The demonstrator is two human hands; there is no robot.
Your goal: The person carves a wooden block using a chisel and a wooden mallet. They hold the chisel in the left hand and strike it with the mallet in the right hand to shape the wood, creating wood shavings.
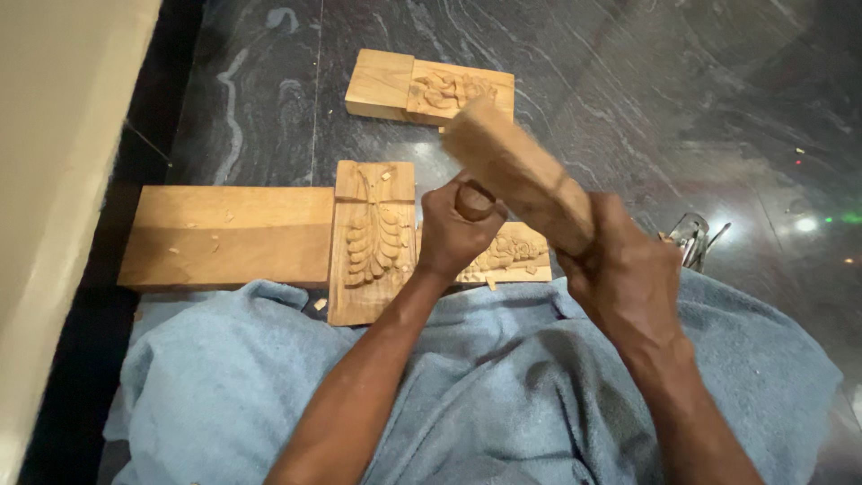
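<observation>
My left hand (453,235) is closed around the round wooden handle of a chisel (473,200), held upright over a carved wooden panel (512,254). My right hand (624,269) grips a long wooden block (516,171) as a mallet, its blurred far end raised above the chisel handle. A taller panel carved with a leaf pattern (373,238) lies just left of my left hand. The chisel's blade is hidden behind my left hand.
A plain wooden board (229,235) lies at the left. Another carved panel on a block (431,88) sits farther away on the dark stone floor (628,81). A blue towel (503,386) covers my lap. Metal tools (693,238) lie at the right. A pale wall (54,180) borders the left.
</observation>
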